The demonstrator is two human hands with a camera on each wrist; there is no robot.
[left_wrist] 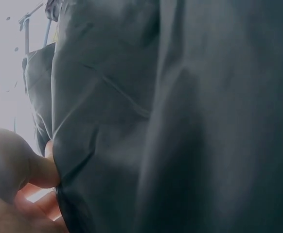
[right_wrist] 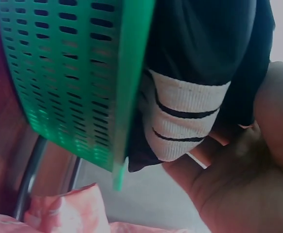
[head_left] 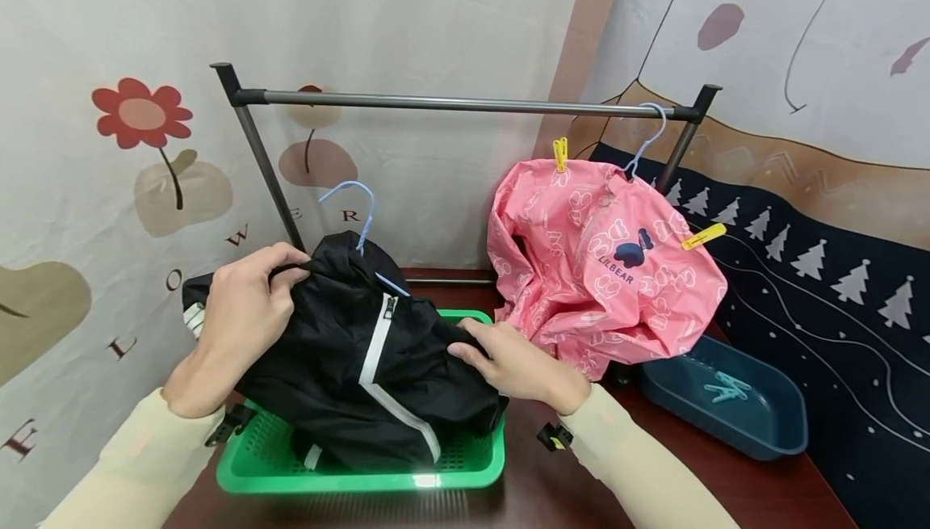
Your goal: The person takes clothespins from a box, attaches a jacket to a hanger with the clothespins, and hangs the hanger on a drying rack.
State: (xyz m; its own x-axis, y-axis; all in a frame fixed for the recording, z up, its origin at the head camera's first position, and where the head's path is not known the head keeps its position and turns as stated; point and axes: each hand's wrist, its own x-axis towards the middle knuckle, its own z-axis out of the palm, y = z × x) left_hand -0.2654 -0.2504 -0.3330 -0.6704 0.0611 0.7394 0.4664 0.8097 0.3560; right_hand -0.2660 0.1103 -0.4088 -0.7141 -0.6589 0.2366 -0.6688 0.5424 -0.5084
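A black jacket (head_left: 327, 351) with a white-edged zipper is spread over a green basket (head_left: 363, 482) in the head view. From its collar rises the hook of a light blue hanger (head_left: 366, 218); a bit of the hanger's arm shows near the zipper. My left hand (head_left: 250, 307) pinches the jacket's upper left part between thumb and fingers. On the other side, my right hand (head_left: 516, 359) grips the jacket's right part. Up close in the right wrist view, a white-and-black striped cuff (right_wrist: 185, 114) hangs beside the basket's rim, near the fingers.
Behind the basket stands a metal rack (head_left: 436, 102). On its right end hangs a pink jacket (head_left: 603, 270) with yellow clothespins (head_left: 560, 155) at its shoulders. A dark blue tub (head_left: 770, 424) holding light blue clothespins (head_left: 728, 388) sits at the right on the brown table (head_left: 567, 472).
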